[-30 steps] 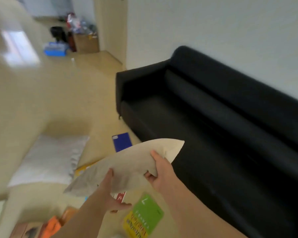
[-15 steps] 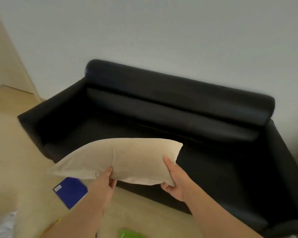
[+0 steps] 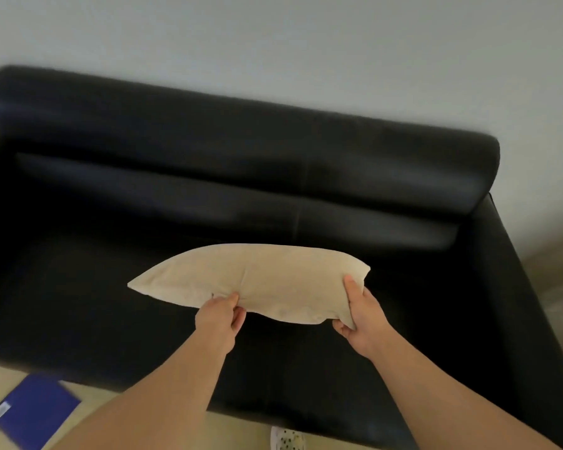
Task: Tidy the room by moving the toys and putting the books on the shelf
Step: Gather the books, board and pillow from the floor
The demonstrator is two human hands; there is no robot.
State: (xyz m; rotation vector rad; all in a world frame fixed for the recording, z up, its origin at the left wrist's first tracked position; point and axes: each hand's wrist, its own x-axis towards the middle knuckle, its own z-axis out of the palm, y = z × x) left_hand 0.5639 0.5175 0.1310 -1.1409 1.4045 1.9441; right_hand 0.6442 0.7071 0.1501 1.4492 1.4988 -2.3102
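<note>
**mossy_42:** Compared to half a second back, the cushion (image 3: 251, 280) is now farther out over the black sofa (image 3: 241, 190) seat. The blue book (image 3: 35, 410) now sits way down low, left of the left hand (image 3: 220, 316).

**kettle_on:** yep. Left hand pinches the cushion's near edge about mid-length, and the right hand (image 3: 359, 315) grips its right end, thumb on top. Cushion hangs roughly level just beyond both hands. Can't tell if it touches the seat tbh. Book lies flat on the floor by the sofa front.
</note>
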